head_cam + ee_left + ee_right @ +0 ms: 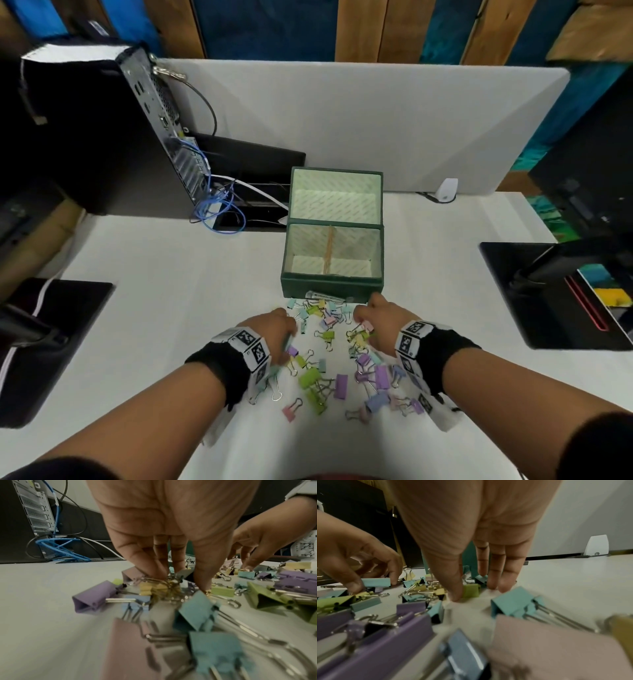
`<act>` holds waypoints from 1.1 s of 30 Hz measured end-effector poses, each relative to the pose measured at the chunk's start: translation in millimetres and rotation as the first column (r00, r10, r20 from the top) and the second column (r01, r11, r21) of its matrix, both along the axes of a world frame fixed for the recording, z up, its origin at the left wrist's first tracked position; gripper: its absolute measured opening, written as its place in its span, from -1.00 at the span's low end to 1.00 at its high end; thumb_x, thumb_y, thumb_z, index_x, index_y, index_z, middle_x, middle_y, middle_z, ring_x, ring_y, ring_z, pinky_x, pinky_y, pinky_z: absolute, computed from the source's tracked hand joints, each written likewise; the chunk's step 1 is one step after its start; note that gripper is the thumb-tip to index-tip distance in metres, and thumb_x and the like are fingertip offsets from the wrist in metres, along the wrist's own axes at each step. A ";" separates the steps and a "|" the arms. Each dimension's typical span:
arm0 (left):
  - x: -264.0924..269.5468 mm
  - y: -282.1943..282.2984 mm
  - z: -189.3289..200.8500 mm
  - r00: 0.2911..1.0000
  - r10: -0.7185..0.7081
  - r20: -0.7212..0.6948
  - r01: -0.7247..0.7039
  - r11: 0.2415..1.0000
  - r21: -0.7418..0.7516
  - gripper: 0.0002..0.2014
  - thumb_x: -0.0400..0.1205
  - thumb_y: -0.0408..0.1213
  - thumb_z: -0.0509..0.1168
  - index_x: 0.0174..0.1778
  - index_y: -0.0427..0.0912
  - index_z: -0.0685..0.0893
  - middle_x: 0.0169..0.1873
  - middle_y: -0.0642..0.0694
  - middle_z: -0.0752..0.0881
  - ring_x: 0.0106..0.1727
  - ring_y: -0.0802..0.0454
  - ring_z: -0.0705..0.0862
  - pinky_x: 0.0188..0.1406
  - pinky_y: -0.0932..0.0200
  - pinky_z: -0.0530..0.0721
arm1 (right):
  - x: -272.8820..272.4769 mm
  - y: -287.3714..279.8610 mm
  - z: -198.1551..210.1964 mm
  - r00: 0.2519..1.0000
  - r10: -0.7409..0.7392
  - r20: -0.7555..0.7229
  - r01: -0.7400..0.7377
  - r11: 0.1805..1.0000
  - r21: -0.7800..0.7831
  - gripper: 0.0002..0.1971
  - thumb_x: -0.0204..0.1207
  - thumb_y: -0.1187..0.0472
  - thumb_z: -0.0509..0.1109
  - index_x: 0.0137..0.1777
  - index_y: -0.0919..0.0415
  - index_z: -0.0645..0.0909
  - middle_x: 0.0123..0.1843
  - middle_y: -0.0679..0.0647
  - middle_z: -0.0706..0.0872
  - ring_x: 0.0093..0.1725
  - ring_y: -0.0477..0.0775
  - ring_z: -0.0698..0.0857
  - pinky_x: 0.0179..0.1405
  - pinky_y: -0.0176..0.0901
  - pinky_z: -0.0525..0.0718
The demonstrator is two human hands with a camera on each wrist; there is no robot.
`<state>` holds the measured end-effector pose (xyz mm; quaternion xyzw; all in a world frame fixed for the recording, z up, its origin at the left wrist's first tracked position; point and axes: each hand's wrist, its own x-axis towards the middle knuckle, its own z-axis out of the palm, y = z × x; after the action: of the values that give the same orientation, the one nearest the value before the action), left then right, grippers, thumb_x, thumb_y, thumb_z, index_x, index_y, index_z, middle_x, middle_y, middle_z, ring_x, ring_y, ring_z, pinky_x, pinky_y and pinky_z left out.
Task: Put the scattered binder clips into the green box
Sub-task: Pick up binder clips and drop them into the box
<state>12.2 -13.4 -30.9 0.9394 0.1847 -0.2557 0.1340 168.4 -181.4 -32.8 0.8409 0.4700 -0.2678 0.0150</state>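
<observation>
— Left hand (164,527) has its fingertips bunched down on a yellow binder clip (150,588) in the tangle; right hand (471,536) pinches a green clip (471,590) between thumb and fingers.

— And the rest?

— Binder clips (329,363) lie scattered on the desk, just in front of the open green box (330,289); none inside.

— Risk?

— Interlocked wire handles could drag neighbours along, then drop them short of the box.
</observation>
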 end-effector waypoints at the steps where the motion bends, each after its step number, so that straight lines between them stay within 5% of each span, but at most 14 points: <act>1: -0.1 1.2 0.6 0.999 0.021 0.029 -0.021 1.000 -0.022 -0.56 0.49 -0.08 0.38 0.29 0.01 0.52 0.24 -0.04 0.53 0.18 -0.07 0.62 0.08 0.11 0.59 | -0.1 -1.0 -1.0 1.000 -0.003 -0.006 0.003 1.000 0.011 -0.55 0.51 0.30 0.29 0.39 0.03 0.40 0.36 0.22 0.37 0.18 0.27 0.61 0.20 -0.08 0.58; 5: -2.7 6.9 1.6 0.978 0.163 0.131 -0.137 0.973 -0.187 -0.55 0.43 0.06 0.44 0.22 0.12 0.57 0.07 0.08 0.62 0.09 0.05 0.63 0.16 0.12 0.61 | 1.4 -3.4 -6.7 0.999 0.029 0.014 -0.029 0.999 0.023 -0.55 0.53 0.32 0.27 0.40 0.00 0.45 0.35 0.19 0.37 0.19 0.25 0.61 0.21 -0.11 0.56; 9: -3.7 12.9 6.4 0.867 0.461 0.189 -0.305 0.791 -0.530 -0.76 0.43 -0.04 0.48 -0.10 0.17 0.56 -0.15 0.08 0.60 -0.14 0.07 0.67 0.05 0.09 0.66 | 5.0 -2.5 -8.3 1.000 0.005 -0.015 -0.005 0.999 0.047 -0.72 0.46 0.34 0.33 0.17 0.14 0.56 0.27 0.16 0.40 0.02 0.17 0.59 0.04 -0.17 0.56; 14: -0.4 23.0 18.8 0.695 0.696 0.182 -0.364 0.558 -0.746 -0.84 0.50 -0.12 0.43 -0.10 0.06 0.57 -0.22 -0.01 0.71 -0.14 -0.03 0.74 -0.01 0.03 0.70 | 9.6 -0.8 -6.4 0.994 -0.088 -0.067 0.094 0.992 0.089 -0.76 0.40 0.29 0.44 0.07 0.16 0.67 0.07 0.00 0.33 0.03 0.08 0.54 -0.06 -0.32 0.44; 20: 8.2 35.7 33.4 0.555 0.821 0.135 -0.373 0.391 -0.841 -0.89 0.57 -0.29 0.36 -0.12 -0.02 0.55 -0.23 -0.07 0.68 -0.21 0.04 0.69 -0.13 0.11 0.68 | 22.2 -2.3 3.9 0.990 -0.111 -0.089 0.114 0.993 0.029 -0.86 0.41 0.25 0.44 -0.03 0.14 0.72 0.15 0.09 0.59 0.13 0.10 0.63 0.07 -0.20 0.56; 23: 10.1 40.4 38.7 0.520 0.846 0.122 -0.368 0.350 -0.861 -0.93 0.61 -0.26 0.31 -0.11 0.01 0.56 -0.21 -0.04 0.69 -0.20 0.06 0.69 -0.22 0.16 0.68 | 23.2 -2.8 13.5 0.961 -0.189 -0.201 0.213 0.971 0.108 -0.92 0.40 0.26 0.47 -0.19 0.05 0.67 -0.02 0.00 0.64 -0.06 -0.04 0.61 -0.12 -0.29 0.56; 27: 13.4 42.8 49.6 0.490 0.870 0.054 -0.345 0.250 -0.905 -0.91 0.68 -0.15 0.16 -0.04 -0.02 0.56 -0.20 0.01 0.69 -0.21 0.09 0.65 -0.24 0.20 0.59 | 35.0 1.9 40.6 0.812 -0.309 -0.496 0.437 0.885 0.164 -0.92 0.41 0.30 0.47 -0.22 0.10 0.67 -0.22 0.00 0.71 -0.31 -0.11 0.64 -0.21 -0.33 0.61; 31: 20.2 46.8 57.8 0.475 0.880 -0.003 -0.314 0.166 -0.935 -0.85 0.69 -0.10 0.11 -0.03 0.02 0.57 -0.14 -0.01 0.67 -0.17 0.09 0.65 -0.25 0.20 0.56 | 50.4 11.1 63.8 0.371 -0.266 -0.890 0.731 0.675 0.103 -0.79 0.46 0.52 0.35 -0.31 0.24 0.63 -0.40 0.10 0.65 -0.40 -0.03 0.63 -0.37 -0.33 0.67; 33: 24.4 48.2 60.7 0.483 0.876 0.005 -0.299 0.171 -0.939 -0.83 0.69 -0.08 0.11 0.07 -0.01 0.56 -0.11 0.00 0.67 -0.17 0.10 0.67 -0.26 0.20 0.58 | 54.2 17.9 75.4 0.272 -0.228 -0.935 0.789 0.609 0.081 -0.78 0.49 0.53 0.31 -0.30 0.26 0.59 -0.38 0.11 0.62 -0.48 -0.09 0.66 -0.48 -0.41 0.68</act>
<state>36.6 34.7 29.8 0.5961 0.3557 0.0595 0.7174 222.6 -163.5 42.7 0.6585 0.1470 -0.4913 -0.5508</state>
